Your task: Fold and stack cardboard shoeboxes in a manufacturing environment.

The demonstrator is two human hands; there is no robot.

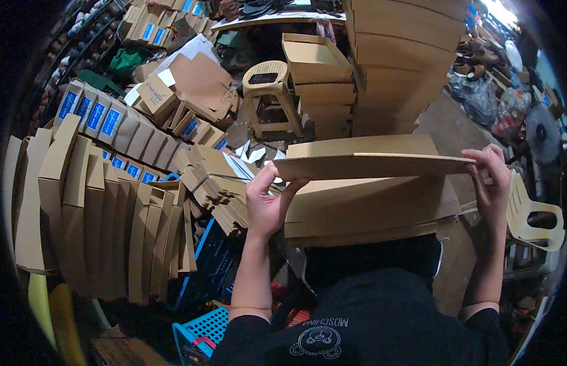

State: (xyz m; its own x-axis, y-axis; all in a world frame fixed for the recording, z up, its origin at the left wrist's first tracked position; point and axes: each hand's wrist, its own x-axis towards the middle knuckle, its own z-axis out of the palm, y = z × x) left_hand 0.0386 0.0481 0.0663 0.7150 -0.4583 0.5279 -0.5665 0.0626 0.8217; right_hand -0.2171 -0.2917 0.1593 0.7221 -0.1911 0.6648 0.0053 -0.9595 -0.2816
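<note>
Cardboard (pixel 369 166), head view: one long piece, seen nearly edge-on, held crosswise in front of me above a cardboard stack (pixel 369 213) by my lap. Left hand (pixel 268 198): thumb and forefinger nearly together, pinching the left end. Right hand (pixel 491 174): fingers bent, fingertips gripping the far right corner; thumb partly hidden, firmness can't be judged.

Risks, by my reckoning: grip is at the ends only, so uneven pressure could bow the span or crease it where no fold belongs. Right corner looks lightly pinched; a slip there could drop that end onto the stack. A careless knee could skew the stack's layers. Row of boxes (pixel 97 232) stood on end to my left; a wide elbow could topple some.
</note>
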